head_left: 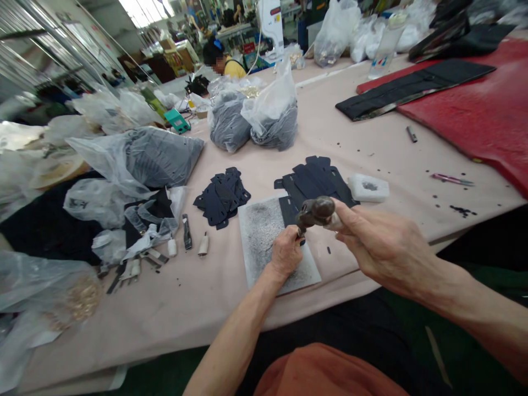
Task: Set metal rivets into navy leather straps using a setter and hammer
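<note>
In my right hand [377, 242] is a hammer [317, 210], its head over my left hand [286, 253]. The fingers of my left hand are wrapped round a metal hole punch [300, 233], mostly hidden by the hammer head and the fingers. Beneath lies a white punching board [259, 236] with a grey, worn surface. A dark strap piece [289, 209] rests on its upper right edge, partly hidden. Just beyond is a pile of dark navy pieces [315, 179] with slots at their ends. A second pile of similar pieces [223, 195] lies left of the board.
A white block [369, 188] stands right of the piles. Small black discs [462, 211], a pen [452, 179] and a metal tube [411, 133] lie to the right. Hand tools [187, 232] and plastic bags [165, 157] crowd the left. Another person [233, 67] sits beyond the table.
</note>
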Demonstrator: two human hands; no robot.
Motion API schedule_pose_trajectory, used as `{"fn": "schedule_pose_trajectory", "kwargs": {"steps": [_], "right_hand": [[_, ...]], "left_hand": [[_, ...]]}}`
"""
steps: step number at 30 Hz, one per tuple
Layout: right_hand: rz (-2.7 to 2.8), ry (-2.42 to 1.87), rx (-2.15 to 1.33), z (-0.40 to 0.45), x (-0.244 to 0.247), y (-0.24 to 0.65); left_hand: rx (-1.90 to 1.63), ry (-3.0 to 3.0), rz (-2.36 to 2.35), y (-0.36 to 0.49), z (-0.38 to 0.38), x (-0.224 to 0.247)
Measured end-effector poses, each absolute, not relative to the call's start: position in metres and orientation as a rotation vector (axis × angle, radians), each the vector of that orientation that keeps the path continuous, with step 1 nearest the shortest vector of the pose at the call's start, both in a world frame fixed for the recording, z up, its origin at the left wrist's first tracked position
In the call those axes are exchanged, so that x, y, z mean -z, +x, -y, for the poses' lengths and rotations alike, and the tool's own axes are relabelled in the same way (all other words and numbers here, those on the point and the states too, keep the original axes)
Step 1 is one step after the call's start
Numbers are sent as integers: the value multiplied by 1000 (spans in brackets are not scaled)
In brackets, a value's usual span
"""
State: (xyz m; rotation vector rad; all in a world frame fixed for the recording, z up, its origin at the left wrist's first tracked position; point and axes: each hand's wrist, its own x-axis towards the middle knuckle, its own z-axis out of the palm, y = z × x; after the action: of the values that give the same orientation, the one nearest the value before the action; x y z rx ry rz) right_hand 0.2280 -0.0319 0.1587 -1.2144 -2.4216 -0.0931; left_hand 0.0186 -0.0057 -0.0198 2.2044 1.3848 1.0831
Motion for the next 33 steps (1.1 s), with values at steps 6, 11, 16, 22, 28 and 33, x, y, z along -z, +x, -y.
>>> {"fn": "schedule_pose_trajectory", "kwargs": {"steps": [6,11,16,22,28,33], "right_hand": [[2259,-1349,-224,28,-147,240],[1768,-1764,-926,15,-90,269],[1593,-2133,-1049,11,-27,298],[1913,-2026,-232,6,-19,272],[1868,-1561,-894,-10,-21,198],[1801,-1521,-1128,-17,-14,177]], "left_hand": [[-1053,2141,-1406,17,8,22],[-1095,1978,-1421,15,10,21],[-1132,1776,-1494,13,7,17],[-1170,1636,-1486,11,4,13],[-1226,1526,-1479,12,3,11],[-1260,1299,-1450,8,2,13]]}}
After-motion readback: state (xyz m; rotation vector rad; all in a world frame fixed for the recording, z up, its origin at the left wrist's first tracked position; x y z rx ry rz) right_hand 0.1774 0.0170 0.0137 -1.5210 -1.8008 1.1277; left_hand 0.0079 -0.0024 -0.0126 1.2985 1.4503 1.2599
